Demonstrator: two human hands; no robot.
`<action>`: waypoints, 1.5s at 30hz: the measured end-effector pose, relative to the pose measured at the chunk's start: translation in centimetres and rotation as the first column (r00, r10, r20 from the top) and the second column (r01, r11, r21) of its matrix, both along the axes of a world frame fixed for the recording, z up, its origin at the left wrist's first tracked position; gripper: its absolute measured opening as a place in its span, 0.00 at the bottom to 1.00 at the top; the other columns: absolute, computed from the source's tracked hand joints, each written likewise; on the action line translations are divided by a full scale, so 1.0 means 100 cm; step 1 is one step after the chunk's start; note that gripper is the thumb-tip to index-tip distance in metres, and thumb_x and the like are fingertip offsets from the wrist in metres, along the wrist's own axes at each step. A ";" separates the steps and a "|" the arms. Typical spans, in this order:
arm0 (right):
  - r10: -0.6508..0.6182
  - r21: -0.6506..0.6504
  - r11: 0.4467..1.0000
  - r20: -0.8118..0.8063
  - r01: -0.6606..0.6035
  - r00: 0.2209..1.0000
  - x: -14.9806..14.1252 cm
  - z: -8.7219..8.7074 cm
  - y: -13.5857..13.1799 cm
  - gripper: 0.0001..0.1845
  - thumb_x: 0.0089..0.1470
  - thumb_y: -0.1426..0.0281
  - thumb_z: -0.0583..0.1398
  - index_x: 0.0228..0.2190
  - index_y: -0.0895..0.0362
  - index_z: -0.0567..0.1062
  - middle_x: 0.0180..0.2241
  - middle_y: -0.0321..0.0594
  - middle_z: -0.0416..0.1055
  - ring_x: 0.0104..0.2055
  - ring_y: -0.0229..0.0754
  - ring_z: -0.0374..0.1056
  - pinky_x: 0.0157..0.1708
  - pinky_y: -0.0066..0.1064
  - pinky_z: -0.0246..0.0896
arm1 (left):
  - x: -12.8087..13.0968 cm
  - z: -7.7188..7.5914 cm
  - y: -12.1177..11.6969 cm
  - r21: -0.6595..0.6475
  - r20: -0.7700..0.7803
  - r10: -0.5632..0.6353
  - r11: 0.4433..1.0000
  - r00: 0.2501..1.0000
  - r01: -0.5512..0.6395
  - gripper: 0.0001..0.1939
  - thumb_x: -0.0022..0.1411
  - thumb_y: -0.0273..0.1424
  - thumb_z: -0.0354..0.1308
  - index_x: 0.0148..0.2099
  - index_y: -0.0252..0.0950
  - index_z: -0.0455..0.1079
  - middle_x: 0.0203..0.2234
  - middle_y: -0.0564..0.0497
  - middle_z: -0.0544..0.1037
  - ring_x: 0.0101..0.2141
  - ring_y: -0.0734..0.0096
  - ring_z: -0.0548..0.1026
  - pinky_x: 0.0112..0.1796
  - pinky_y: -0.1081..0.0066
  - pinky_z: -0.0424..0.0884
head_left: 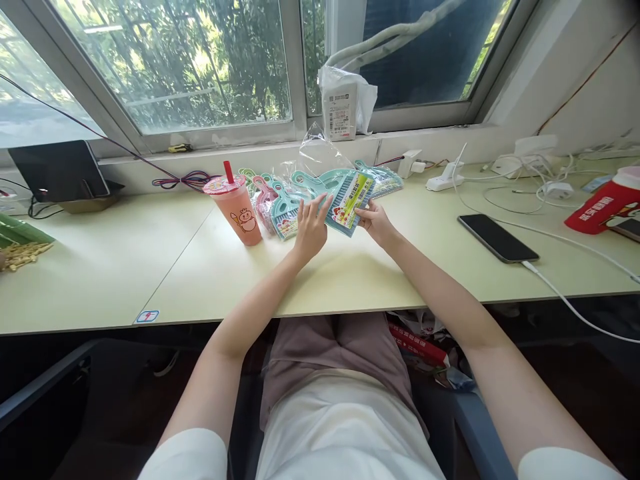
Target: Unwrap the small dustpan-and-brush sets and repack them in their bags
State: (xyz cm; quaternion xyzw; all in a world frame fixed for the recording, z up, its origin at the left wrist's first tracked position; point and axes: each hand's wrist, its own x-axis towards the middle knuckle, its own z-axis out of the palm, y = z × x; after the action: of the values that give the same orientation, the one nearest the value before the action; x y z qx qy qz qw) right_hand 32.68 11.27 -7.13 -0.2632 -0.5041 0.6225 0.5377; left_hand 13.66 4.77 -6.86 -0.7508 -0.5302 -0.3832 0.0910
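A teal mini dustpan and brush set [353, 199] with a yellow-green printed label is tilted up above the desk. My right hand [377, 223] pinches its right edge between thumb and fingers. My left hand [312, 230] is at its left side, fingers stretched and spread, the fingertips against or just in front of the set; exact contact cannot be told. Behind and left of my left hand lie more wrapped dustpan sets: a teal one [286, 212] and a pink one [264, 191]. Another blue-teal set [385, 180] lies behind the held one, partly hidden.
A pink drink cup [239, 213] with a red straw stands left of the sets. At right are a phone [497, 238] on a white cable, a power strip [445, 177] and a red cup [600, 205]. A tablet [60, 171] leans at the far left; a bagged box [341, 110] sits on the sill.
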 end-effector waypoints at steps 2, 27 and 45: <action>-0.035 0.008 0.999 -0.025 0.035 0.999 0.000 -0.001 0.001 0.26 0.41 0.69 0.71 0.42 0.50 0.70 0.40 0.36 0.81 0.46 0.49 0.79 0.47 0.44 0.80 | 0.002 0.000 -0.002 -0.007 -0.003 -0.072 0.997 0.997 0.072 0.35 0.62 0.17 0.41 0.69 0.42 0.60 0.68 0.45 0.65 0.68 0.60 0.62 0.71 0.49 0.47; -0.102 0.090 0.990 -0.064 0.107 0.993 -0.011 0.003 -0.014 0.29 0.43 0.64 0.71 0.46 0.47 0.67 0.42 0.35 0.79 0.50 0.48 0.76 0.48 0.43 0.79 | 0.015 -0.002 0.003 -0.136 0.978 -0.032 0.653 0.207 0.745 0.27 0.62 0.44 0.66 0.60 0.42 0.69 0.59 0.45 0.76 0.57 0.56 0.77 0.57 0.54 0.75; -0.063 0.039 0.997 -0.035 0.064 0.997 -0.019 0.000 -0.018 0.26 0.45 0.64 0.69 0.46 0.46 0.69 0.44 0.34 0.79 0.49 0.47 0.77 0.48 0.43 0.79 | 0.013 -0.009 0.008 -0.093 0.964 -0.057 0.841 0.258 0.532 0.32 0.54 0.36 0.69 0.59 0.43 0.63 0.54 0.47 0.79 0.53 0.56 0.78 0.51 0.57 0.77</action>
State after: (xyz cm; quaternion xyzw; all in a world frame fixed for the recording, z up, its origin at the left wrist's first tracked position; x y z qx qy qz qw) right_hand 30.83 9.45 -7.10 -0.2578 -0.4986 0.5994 0.5707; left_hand 15.00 5.56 -7.72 -0.4745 -0.3930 -0.6359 -0.4647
